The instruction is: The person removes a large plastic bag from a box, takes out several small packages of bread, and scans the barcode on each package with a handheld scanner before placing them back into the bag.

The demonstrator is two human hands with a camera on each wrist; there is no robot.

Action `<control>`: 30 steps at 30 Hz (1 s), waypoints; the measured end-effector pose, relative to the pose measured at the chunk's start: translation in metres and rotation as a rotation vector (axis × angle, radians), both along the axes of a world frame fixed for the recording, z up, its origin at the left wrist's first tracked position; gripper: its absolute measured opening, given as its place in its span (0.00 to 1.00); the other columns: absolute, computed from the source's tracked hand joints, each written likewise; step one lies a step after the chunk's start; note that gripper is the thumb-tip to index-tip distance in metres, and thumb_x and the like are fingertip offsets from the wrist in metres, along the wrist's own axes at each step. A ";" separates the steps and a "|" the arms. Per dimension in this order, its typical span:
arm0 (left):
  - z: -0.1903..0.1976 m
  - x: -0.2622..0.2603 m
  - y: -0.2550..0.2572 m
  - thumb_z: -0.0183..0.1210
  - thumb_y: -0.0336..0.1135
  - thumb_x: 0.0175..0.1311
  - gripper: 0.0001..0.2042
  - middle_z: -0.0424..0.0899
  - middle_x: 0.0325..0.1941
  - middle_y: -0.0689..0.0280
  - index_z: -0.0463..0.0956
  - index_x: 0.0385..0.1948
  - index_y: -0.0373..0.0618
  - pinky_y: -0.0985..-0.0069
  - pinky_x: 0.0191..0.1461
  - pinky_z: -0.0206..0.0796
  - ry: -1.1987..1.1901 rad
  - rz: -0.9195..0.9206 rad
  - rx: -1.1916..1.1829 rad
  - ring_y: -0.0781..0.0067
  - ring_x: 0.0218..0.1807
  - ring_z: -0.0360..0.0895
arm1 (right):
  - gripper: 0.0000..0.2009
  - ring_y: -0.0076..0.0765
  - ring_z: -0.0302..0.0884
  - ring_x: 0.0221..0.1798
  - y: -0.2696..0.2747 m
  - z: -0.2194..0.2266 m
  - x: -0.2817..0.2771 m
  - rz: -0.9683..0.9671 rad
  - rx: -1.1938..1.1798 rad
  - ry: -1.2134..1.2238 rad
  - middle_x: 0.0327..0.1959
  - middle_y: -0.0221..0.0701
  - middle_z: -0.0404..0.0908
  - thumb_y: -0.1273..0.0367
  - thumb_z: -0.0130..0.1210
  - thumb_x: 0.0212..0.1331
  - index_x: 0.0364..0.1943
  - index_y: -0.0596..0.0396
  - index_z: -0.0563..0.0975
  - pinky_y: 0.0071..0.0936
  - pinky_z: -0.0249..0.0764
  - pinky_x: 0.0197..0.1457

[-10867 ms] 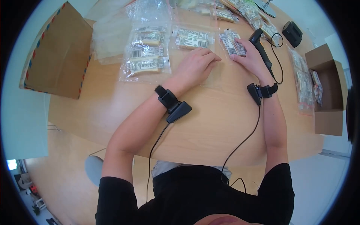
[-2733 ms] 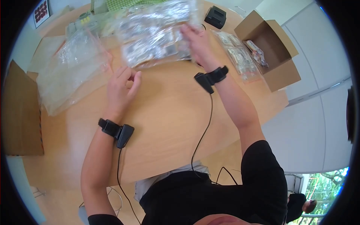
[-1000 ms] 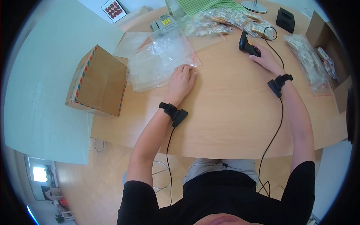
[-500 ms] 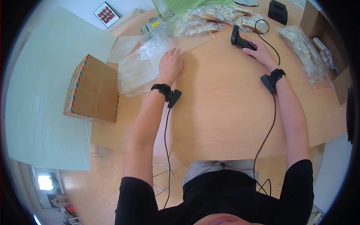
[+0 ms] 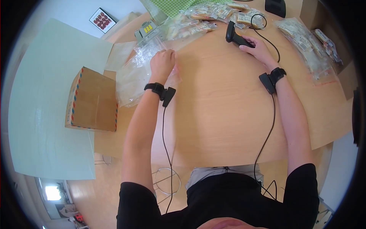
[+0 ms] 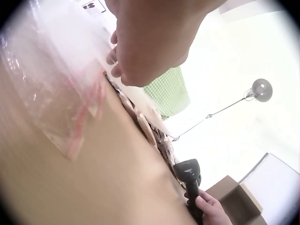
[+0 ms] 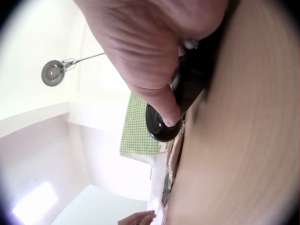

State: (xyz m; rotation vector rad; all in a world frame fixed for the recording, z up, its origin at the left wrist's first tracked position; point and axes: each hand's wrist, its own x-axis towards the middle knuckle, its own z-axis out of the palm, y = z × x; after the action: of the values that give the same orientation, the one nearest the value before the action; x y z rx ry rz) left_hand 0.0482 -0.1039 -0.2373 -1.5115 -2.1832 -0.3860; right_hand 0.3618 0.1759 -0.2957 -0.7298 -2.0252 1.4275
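My right hand (image 5: 260,50) grips the handle of a black barcode scanner (image 5: 237,39) low over the table. In the right wrist view its thumb lies along the scanner (image 7: 161,126). My left hand (image 5: 163,63) is above clear plastic bags (image 5: 131,84) with pink edge strips, its fingers curled at the bag's upper right part. From the left wrist, the curled fingertips show close beside the bag film (image 6: 61,93), and the hand itself hides most of the grip. A thin cable (image 5: 272,45) loops near the scanner.
Packets in clear wrap (image 5: 217,13) lie along the back beside a green checked cloth (image 5: 171,7). A filled bag of packets (image 5: 305,45) and a cardboard box (image 5: 341,80) stand right. Another open box (image 5: 95,101) is left; a grey device (image 5: 146,30) sits behind the bags.
The large bag of packets lifted earlier now lies at the right. My right hand has taken hold of the scanner. My left hand has moved farther back, and the bags look more crumpled.
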 end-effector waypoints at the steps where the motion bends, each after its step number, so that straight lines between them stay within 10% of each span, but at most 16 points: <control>1: 0.002 -0.001 -0.005 0.59 0.39 0.70 0.10 0.90 0.36 0.58 0.89 0.39 0.49 0.57 0.45 0.80 0.010 -0.015 0.005 0.51 0.41 0.88 | 0.33 0.24 0.81 0.58 0.001 -0.001 0.000 -0.004 0.006 -0.007 0.59 0.29 0.85 0.64 0.74 0.63 0.72 0.56 0.75 0.24 0.75 0.64; 15: 0.037 -0.001 -0.143 0.61 0.43 0.72 0.14 0.91 0.38 0.58 0.87 0.33 0.42 0.58 0.48 0.77 -0.213 0.035 -0.427 0.51 0.42 0.87 | 0.33 0.29 0.83 0.58 0.007 -0.010 -0.001 0.033 0.053 0.077 0.58 0.32 0.87 0.61 0.73 0.62 0.70 0.60 0.76 0.27 0.77 0.62; 18: 0.044 0.013 -0.140 0.62 0.44 0.72 0.14 0.90 0.38 0.58 0.87 0.34 0.43 0.58 0.46 0.76 -0.195 0.170 -0.565 0.51 0.41 0.86 | 0.34 0.28 0.83 0.58 0.008 -0.012 -0.002 0.028 0.074 0.075 0.57 0.33 0.87 0.61 0.73 0.62 0.70 0.60 0.76 0.26 0.77 0.61; 24: 0.018 0.062 -0.096 0.66 0.40 0.68 0.13 0.87 0.52 0.59 0.83 0.48 0.44 0.59 0.54 0.77 -0.171 -0.277 -0.129 0.53 0.54 0.83 | 0.34 0.27 0.84 0.54 0.012 -0.020 -0.005 0.034 0.068 0.102 0.55 0.33 0.87 0.61 0.74 0.62 0.70 0.61 0.76 0.24 0.78 0.59; 30: -0.012 0.090 -0.055 0.62 0.42 0.72 0.18 0.82 0.63 0.56 0.79 0.56 0.41 0.59 0.66 0.74 -0.208 -0.337 -0.153 0.51 0.64 0.79 | 0.34 0.24 0.81 0.56 0.003 -0.002 0.002 0.044 0.007 0.043 0.58 0.31 0.85 0.62 0.74 0.63 0.72 0.59 0.75 0.24 0.76 0.62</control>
State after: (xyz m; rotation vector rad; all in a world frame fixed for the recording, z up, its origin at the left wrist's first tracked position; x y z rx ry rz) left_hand 0.1379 -0.1590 -0.2493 -2.0148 -2.1503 -0.5142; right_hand 0.3637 0.1784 -0.2978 -0.6502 -2.0239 1.4472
